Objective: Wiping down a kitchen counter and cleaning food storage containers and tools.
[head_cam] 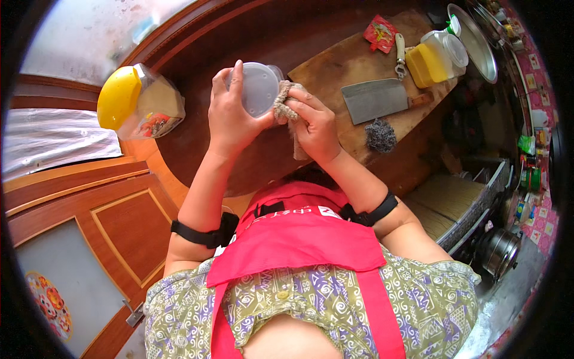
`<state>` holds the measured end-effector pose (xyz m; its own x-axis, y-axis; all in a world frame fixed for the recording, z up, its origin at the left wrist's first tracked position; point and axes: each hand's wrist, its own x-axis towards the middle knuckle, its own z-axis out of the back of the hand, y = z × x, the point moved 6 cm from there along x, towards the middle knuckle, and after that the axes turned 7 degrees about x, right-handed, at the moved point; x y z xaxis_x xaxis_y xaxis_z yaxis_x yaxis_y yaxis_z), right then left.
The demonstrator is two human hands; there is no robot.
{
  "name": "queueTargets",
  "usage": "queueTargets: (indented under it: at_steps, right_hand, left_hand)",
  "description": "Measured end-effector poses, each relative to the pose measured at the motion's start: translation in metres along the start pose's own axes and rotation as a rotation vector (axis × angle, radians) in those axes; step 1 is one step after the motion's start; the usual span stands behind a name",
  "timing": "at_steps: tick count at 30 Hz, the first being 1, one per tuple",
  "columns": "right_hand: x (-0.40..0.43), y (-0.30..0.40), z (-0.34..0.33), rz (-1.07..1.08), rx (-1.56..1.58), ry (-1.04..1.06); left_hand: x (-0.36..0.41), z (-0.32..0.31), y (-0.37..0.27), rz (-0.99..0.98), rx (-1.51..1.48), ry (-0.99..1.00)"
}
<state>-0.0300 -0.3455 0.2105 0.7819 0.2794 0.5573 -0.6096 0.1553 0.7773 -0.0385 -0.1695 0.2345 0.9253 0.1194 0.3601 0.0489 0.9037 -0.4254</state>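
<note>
My left hand (pixel 236 107) grips a clear plastic container with a round translucent lid (pixel 260 87), thumb at the near side and fingers around the left edge. In my right hand (pixel 315 119) is a bunched beige cloth (pixel 285 104), pressed against the container's right side. A loose end of the cloth hangs below that hand. The container is held above the dark brown tabletop (pixel 206 166). Its lower part is mostly hidden by the lid and my hands.
On a wooden board (pixel 332 67) to the right lie a cleaver (pixel 376 101), a steel wool scourer (pixel 380 135), a peeler (pixel 400 56) and a red packet (pixel 380 33). A jar of yellow contents (pixel 428 63) stands there too. A yellow-lidded plastic jar (pixel 152 103) stands at the left.
</note>
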Motion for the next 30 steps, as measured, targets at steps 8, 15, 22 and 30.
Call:
queueTargets:
  at_steps: [8, 15, 22, 30]
  right_hand:
    - [0.065, -0.039, -0.009, -0.115, 0.030, -0.002]
    - [0.032, -0.038, -0.012, 0.094, 0.020, 0.042]
    - [-0.012, -0.016, -0.016, -0.021, 0.033, 0.234]
    - [0.027, -0.068, 0.033, -0.580, 0.820, -0.292]
  left_hand:
    - [0.009, 0.001, -0.003, -0.104, -0.037, 0.072]
    - [0.006, 0.000, 0.004, -0.096, -0.058, 0.078]
    - [0.015, -0.011, 0.013, 0.121, 0.085, -0.082]
    - [0.032, 0.015, 0.040, 0.144, 0.085, -0.126]
